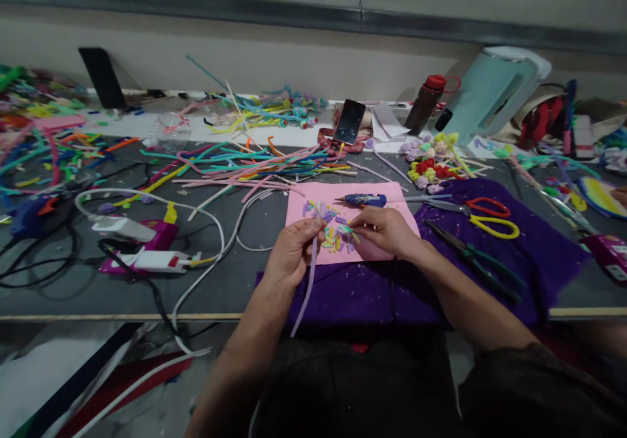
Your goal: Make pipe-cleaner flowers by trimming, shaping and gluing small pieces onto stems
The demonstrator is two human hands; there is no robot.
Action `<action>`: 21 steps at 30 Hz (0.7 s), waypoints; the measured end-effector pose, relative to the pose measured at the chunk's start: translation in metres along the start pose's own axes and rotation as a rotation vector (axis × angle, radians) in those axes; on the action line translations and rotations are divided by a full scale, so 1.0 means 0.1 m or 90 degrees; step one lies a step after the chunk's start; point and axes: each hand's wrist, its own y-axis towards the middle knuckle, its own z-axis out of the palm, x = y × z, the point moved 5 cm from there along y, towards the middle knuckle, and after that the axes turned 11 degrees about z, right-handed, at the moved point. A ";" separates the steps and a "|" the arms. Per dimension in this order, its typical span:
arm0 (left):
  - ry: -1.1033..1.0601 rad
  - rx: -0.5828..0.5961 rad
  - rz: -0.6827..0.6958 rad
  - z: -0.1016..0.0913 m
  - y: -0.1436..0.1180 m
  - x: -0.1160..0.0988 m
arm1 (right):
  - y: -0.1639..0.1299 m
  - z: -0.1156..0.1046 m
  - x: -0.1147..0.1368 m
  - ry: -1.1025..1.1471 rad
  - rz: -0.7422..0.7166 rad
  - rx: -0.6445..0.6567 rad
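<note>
My left hand (297, 245) is closed in a pinch around a lilac pipe cleaner (309, 288), whose tail hangs down toward the table's front edge. At its upper end, above the fingertips, is a pale lilac fuzzy bunch (321, 208). My right hand (385, 229) has thumb and fingers pinched together at the right side of a pile of short cut pipe cleaner pieces (334, 241), in lilac, yellow and green. What sits between those fingertips is too small to make out. Under the pile lies a pink sheet (304, 193). A blue glue gun (363, 200) rests behind my right hand.
Red-and-yellow-handled scissors (482, 216) and green-handled pliers (475, 255) lie on a purple cloth (543, 255) at right. Long pipe cleaners (255, 164) spread behind. Power strips (147, 249) and white cables sit left. A phone (350, 121), bottle (425, 105) and kettle (490, 92) stand behind.
</note>
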 end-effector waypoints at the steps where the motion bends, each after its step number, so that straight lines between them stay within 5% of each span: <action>1: -0.004 0.006 0.002 0.01 0.00 0.00 | 0.01 0.05 0.04 -0.055 -0.015 0.014; 10: -0.012 0.040 0.018 0.01 0.00 0.02 | 0.15 0.34 0.21 -0.345 -0.036 0.081; 21: 0.005 0.041 0.013 0.01 -0.01 0.02 | 0.15 0.07 -0.08 0.041 0.047 -0.035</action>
